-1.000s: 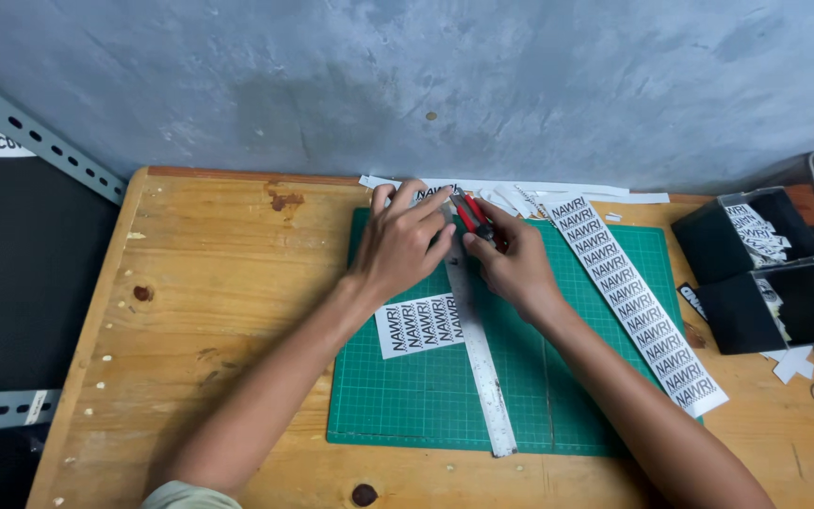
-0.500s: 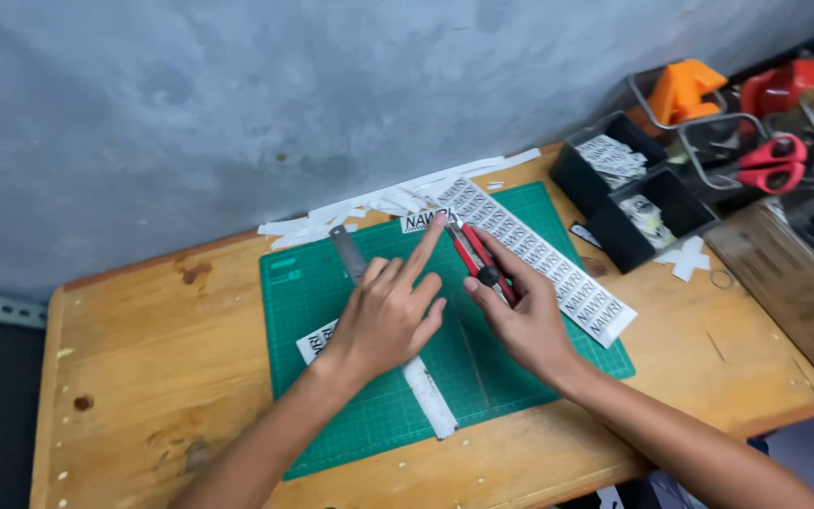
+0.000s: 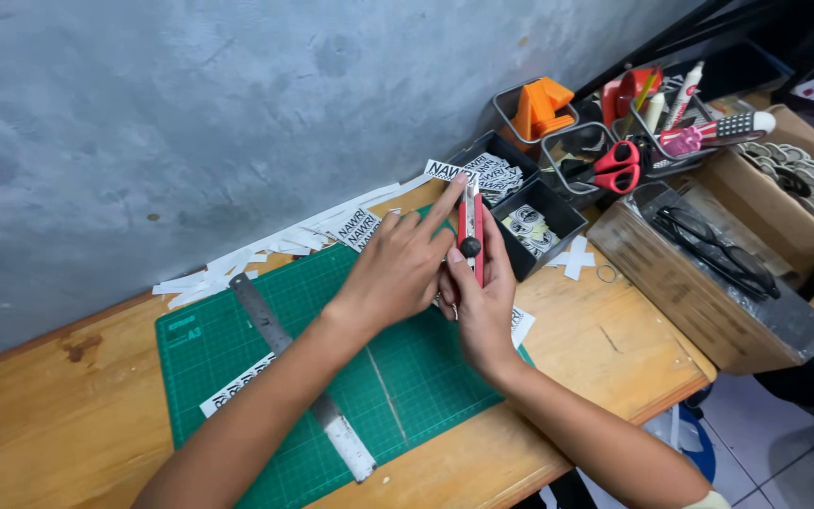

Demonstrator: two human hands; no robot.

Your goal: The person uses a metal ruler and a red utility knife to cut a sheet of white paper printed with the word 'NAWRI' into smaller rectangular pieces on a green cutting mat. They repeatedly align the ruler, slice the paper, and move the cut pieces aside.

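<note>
**Cut label lifted toward sorting box, knife in the other hand**

The left hand [image 3: 398, 269] is raised above the green cutting mat [image 3: 237, 363], fingers nearly closed, with the index finger and thumb pinching a small white printed label [image 3: 445, 171]. The label is off the mat, just beside the near edge of the black box of cut labels [image 3: 494, 170].

The right hand [image 3: 480, 302] is wrapped around a red utility knife [image 3: 468, 226], thumb resting on its black slider knob. The knife points away from the person, close beside the left hand's fingers. Whether the blade is extended cannot be told; the tip is hidden behind the fingers.

The steel ruler [image 3: 299, 372] lies diagonally on the mat, untouched, with a remaining printed strip [image 3: 236, 385] beside it. White offcuts [image 3: 266, 250] are heaped along the wall.

Recommendation: keep the knife tip angled away from the pinching fingers and the blade retracted while the label is handled. Hold the label by its edge so the print stays flat. Release it only once it is squarely over the box, not its rim.
</note>
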